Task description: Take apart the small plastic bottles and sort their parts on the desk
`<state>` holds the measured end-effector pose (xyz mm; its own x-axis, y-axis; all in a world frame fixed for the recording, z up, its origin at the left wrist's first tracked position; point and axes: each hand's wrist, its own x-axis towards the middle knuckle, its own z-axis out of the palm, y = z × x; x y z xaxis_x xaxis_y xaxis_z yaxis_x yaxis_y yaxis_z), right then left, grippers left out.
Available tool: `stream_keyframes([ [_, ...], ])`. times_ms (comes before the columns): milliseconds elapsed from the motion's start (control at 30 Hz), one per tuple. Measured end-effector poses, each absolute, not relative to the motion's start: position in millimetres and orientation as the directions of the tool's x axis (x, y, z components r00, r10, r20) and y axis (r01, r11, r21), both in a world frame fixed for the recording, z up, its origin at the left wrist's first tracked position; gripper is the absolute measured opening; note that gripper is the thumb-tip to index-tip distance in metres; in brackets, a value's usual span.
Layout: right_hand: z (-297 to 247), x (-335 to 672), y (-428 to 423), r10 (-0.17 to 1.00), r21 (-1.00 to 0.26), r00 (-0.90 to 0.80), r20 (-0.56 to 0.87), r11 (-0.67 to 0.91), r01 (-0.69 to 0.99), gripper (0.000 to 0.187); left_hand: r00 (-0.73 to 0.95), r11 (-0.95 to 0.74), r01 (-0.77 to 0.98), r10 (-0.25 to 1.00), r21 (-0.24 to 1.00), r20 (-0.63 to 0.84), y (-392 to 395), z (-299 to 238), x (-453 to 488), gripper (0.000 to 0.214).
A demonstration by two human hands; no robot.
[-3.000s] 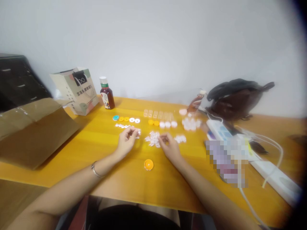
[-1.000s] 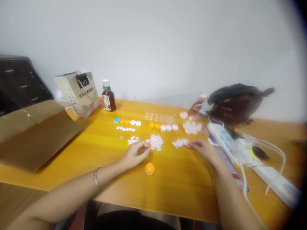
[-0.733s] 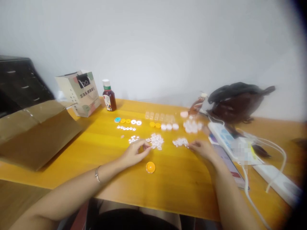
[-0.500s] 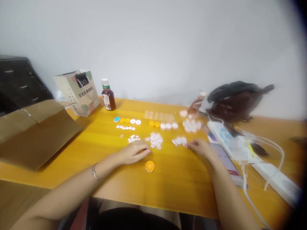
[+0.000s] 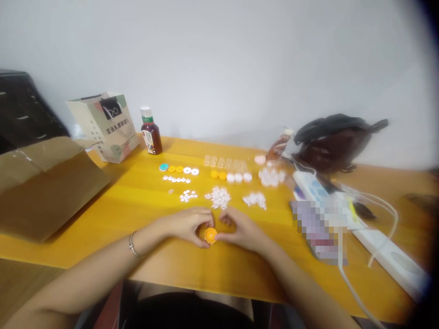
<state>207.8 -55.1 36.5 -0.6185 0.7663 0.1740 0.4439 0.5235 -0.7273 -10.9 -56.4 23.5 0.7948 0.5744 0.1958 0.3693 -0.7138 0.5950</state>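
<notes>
A small orange round plastic piece with a raised rim lies on the table in front of me. My left hand curls around its left side, thumb below and bent fingers above. From the right, my right hand arches over with thumb and forefinger apart. Its thumb tip is at the piece's right edge; whether a tiny part is tucked in the fingers cannot be made out. Beyond the hands are a heap of white ring-like parts, a heap of smaller white parts and several white discs.
Further back are rows of coloured discs, orange and white caps and clear pieces. A drink bottle, paper bag and cardboard box stand left. Right are a phone, power strips, cables and a dark bag.
My right hand has left the heap of smaller white parts and come left to the orange piece. The left hand has lowered and closed around that piece. The view has shifted slightly.
</notes>
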Motion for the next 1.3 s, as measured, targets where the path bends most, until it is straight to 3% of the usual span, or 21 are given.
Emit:
stream_keyframes([
  [100,26.1,193.8,-64.3,0.719,-0.727,-0.684,0.126,0.536,0.430,0.039,0.791,-0.714,0.385,0.582,0.585,0.190,-56.6,22.7,-9.5,0.035],
  [300,21.5,193.5,-62.8,0.727,-0.715,-0.676,0.119,0.536,0.450,0.029,0.768,-0.680,0.424,0.620,0.598,0.160,-56.8,19.3,-7.9,0.033],
  [567,23.8,192.2,-70.0,0.750,-0.722,-0.638,0.177,0.539,0.434,0.019,0.769,-0.670,0.398,0.616,0.627,0.171,-56.6,20.0,-7.2,0.029],
  [700,31.2,208.3,-50.1,0.781,-0.715,-0.562,0.272,0.555,0.425,0.020,0.759,-0.653,0.398,0.629,0.644,0.169,-56.8,19.8,-8.7,0.030],
  [800,38.2,231.5,-11.2,0.859,-0.641,-0.362,0.361,0.511,0.573,0.024,0.764,-0.650,0.373,0.620,0.662,0.179,-56.3,18.7,-9.3,0.031],
  [933,45.1,256.4,45.3,0.862,-0.495,-0.196,0.467,0.439,0.750,0.029,0.771,-0.649,0.376,0.615,0.662,0.166,-55.4,18.0,-9.5,0.031],
  [1100,42.1,254.1,82.7,0.870,-0.277,-0.242,0.429,0.382,0.882,0.029,0.771,-0.647,0.378,0.616,0.662,0.162,-55.6,19.3,-10.0,0.031],
  [1300,36.7,245.7,93.4,0.902,-0.185,-0.246,0.355,0.326,0.927,0.033,0.772,-0.655,0.369,0.611,0.659,0.174,-55.5,19.8,-10.6,0.030],
])
